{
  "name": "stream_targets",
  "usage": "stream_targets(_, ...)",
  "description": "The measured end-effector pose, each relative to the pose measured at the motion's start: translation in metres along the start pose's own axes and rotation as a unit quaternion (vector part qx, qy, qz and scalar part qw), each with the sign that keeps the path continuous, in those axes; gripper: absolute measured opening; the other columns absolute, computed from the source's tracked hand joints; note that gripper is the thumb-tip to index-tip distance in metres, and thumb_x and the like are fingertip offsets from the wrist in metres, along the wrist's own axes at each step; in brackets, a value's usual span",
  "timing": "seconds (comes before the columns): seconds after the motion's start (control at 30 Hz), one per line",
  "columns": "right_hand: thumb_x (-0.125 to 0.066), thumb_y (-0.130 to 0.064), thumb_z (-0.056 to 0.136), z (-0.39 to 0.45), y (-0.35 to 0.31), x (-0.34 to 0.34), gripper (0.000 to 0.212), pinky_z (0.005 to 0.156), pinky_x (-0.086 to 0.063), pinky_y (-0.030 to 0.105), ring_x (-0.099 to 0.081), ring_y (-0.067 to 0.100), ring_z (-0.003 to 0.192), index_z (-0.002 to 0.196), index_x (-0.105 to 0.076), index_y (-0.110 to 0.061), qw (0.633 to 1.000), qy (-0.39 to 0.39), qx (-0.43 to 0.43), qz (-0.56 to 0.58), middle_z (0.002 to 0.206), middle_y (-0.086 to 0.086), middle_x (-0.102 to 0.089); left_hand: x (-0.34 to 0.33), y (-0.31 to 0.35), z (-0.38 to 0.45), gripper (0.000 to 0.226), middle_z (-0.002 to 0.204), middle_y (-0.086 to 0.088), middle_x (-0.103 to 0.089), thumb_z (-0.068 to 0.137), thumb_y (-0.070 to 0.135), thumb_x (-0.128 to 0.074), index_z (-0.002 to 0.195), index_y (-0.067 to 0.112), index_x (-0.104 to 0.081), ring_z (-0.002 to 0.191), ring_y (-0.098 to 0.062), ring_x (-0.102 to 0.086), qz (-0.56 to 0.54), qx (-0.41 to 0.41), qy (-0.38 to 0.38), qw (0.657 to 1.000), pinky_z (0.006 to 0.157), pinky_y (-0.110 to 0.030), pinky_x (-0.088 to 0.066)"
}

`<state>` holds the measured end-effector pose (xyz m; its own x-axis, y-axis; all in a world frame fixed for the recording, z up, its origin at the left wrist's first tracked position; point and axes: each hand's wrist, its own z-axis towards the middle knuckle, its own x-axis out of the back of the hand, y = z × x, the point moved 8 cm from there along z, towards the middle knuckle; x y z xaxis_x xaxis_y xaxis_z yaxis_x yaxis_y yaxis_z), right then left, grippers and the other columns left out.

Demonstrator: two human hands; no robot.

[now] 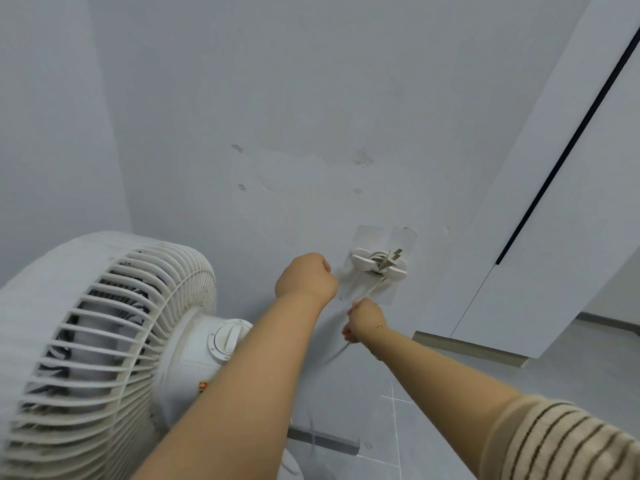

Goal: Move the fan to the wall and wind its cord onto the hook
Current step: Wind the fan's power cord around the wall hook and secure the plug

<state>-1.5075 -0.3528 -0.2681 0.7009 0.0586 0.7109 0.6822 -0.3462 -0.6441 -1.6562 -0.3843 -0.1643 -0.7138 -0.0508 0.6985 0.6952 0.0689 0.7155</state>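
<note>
One white fan (104, 341) occupies the lower left of the frame, its grille facing left and its motor housing with a round dial toward the wall (311, 98). Right of centre, a white hook (379, 264) is stuck to the wall, with cord (372, 289) wound on it and running down to the right hand (365, 322), which pinches it just below the hook. Left hand (306, 277) sits clenched just left of the hook; what it holds cannot be told. A striped sleeve (568, 441) shows lower right, a white cabinet (554, 202) upper right.
</note>
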Motion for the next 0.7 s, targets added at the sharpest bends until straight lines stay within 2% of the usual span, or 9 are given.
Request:
stream_targets(0.07, -0.043, -0.001, 0.096, -0.007, -0.013, 0.003, 0.026, 0.075, -0.058, 0.028, -0.068, 0.031, 0.088, 0.070, -0.044, -0.003, 0.969, -0.061, 0.006, -0.237, 0.097, 0.021, -0.067, 0.002, 0.000, 0.002, 0.039, 0.127, -0.003, -0.058, 0.085, 0.006, -0.043, 0.118, 0.019, -0.060, 0.114, -0.025, -0.057, -0.001, 0.000, 0.005, 1.000, 0.093, -0.032, -0.047)
stream_targets(0.1, -0.039, -0.002, 0.097, -0.014, -0.019, 0.007, 0.027, 0.084, -0.054, 0.028, -0.067, 0.030, 0.099, 0.071, -0.047, -0.001, 0.944, -0.089, 0.002, -0.318, 0.108, 0.021, -0.067, 0.002, 0.001, 0.003, 0.039, 0.127, -0.002, -0.059, 0.085, 0.006, -0.043, 0.118, 0.019, -0.060, 0.114, -0.025, -0.057, -0.003, 0.000, 0.007, 1.000, 0.092, -0.031, -0.047)
stream_targets(0.17, -0.033, -0.003, 0.099, -0.024, -0.031, 0.019, 0.027, 0.101, -0.043, 0.033, -0.057, 0.030, 0.118, 0.105, -0.057, 0.008, 0.889, -0.108, 0.012, -0.445, 0.127, 0.021, -0.058, 0.002, 0.002, 0.003, 0.038, 0.126, -0.002, -0.059, 0.085, 0.007, -0.043, 0.117, 0.019, -0.060, 0.113, -0.025, -0.057, -0.008, 0.003, 0.006, 1.000, 0.092, -0.031, -0.047)
stream_targets(0.2, -0.035, -0.003, 0.098, -0.026, -0.039, 0.022, 0.031, 0.102, -0.042, 0.034, -0.056, 0.030, 0.116, 0.121, -0.053, 0.005, 0.866, -0.095, 0.032, -0.490, 0.126, 0.022, -0.056, 0.002, 0.002, 0.002, 0.038, 0.126, -0.002, -0.059, 0.085, 0.007, -0.044, 0.117, 0.019, -0.060, 0.113, -0.025, -0.057, -0.010, 0.005, 0.003, 1.000, 0.092, -0.031, -0.047)
stream_targets(0.23, -0.038, -0.004, 0.097, -0.025, -0.049, 0.023, 0.033, 0.100, -0.043, 0.034, -0.056, 0.030, 0.113, 0.127, -0.052, 0.001, 0.848, -0.072, 0.064, -0.521, 0.122, 0.019, -0.056, 0.001, 0.003, 0.002, 0.037, 0.126, -0.003, -0.059, 0.085, 0.007, -0.044, 0.117, 0.019, -0.060, 0.114, -0.025, -0.057, -0.010, 0.007, 0.000, 1.000, 0.092, -0.031, -0.047)
stream_targets(0.37, -0.048, -0.005, 0.093, -0.021, -0.080, 0.029, 0.028, 0.093, -0.046, 0.031, -0.057, 0.026, 0.117, 0.120, -0.057, -0.007, 0.829, 0.052, 0.154, -0.535, 0.124, 0.009, -0.061, -0.001, 0.002, 0.000, 0.034, 0.126, -0.004, -0.059, 0.085, 0.008, -0.047, 0.116, 0.017, -0.061, 0.115, -0.026, -0.057, -0.010, 0.017, -0.009, 1.000, 0.093, -0.031, -0.046)
stream_targets(0.53, -0.047, 0.004, 0.089, -0.023, -0.102, 0.041, 0.029, 0.083, -0.050, 0.034, -0.062, 0.030, 0.110, 0.113, -0.060, -0.003, 0.825, 0.112, 0.213, -0.512, 0.118, 0.014, -0.063, 0.007, -0.007, 0.002, 0.033, 0.121, -0.005, -0.062, 0.086, 0.013, -0.048, 0.116, 0.016, -0.061, 0.111, -0.027, -0.059, 0.008, 0.057, 0.020, 0.998, 0.084, -0.030, -0.046)
stream_targets(0.6, -0.048, 0.003, 0.089, -0.021, -0.109, 0.045, 0.025, 0.079, -0.050, 0.035, -0.062, 0.032, 0.107, 0.109, -0.061, -0.001, 0.831, 0.124, 0.230, -0.491, 0.116, 0.016, -0.062, 0.009, -0.007, 0.003, 0.034, 0.122, -0.005, -0.062, 0.086, 0.014, -0.048, 0.117, 0.016, -0.061, 0.111, -0.027, -0.059, 0.011, 0.063, 0.023, 0.998, 0.085, -0.030, -0.047)
stream_targets(0.7, -0.048, -0.002, 0.090, -0.017, -0.109, 0.050, 0.018, 0.074, -0.049, 0.032, -0.064, 0.033, 0.100, 0.100, -0.063, -0.001, 0.868, 0.119, 0.215, -0.431, 0.110, 0.018, -0.064, 0.009, -0.008, 0.002, 0.034, 0.123, -0.005, -0.062, 0.086, 0.014, -0.048, 0.118, 0.016, -0.061, 0.112, -0.027, -0.059, 0.007, 0.067, 0.020, 0.998, 0.086, -0.030, -0.047)
